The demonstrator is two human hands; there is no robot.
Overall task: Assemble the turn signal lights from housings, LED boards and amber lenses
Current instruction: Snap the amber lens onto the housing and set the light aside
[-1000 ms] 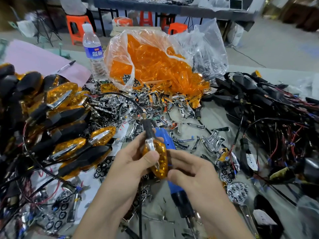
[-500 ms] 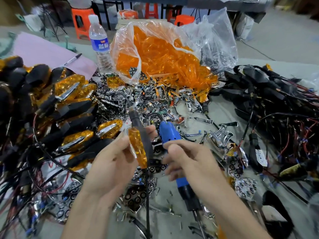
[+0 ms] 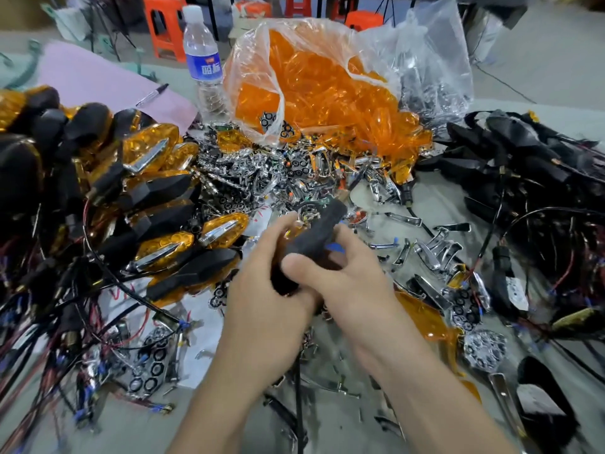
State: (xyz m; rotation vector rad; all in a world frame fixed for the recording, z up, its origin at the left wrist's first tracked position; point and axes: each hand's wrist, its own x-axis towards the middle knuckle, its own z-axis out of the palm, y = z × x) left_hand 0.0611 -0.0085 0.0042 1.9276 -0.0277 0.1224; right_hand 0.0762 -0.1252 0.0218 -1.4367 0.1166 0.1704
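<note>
As finished lights (image 3: pixel 157 253) lie heaped nearby, left hand (image 3: pixel 265 299) and right hand (image 3: pixel 357 290) both grip one turn signal light (image 3: pixel 322 229). Its black back faces up, probably for fastening.

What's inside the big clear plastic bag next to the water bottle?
The clear plastic bag is packed with amber lenses. A black ring-patterned board shows through its lower front. Anything deeper is covered by the lenses.
</note>
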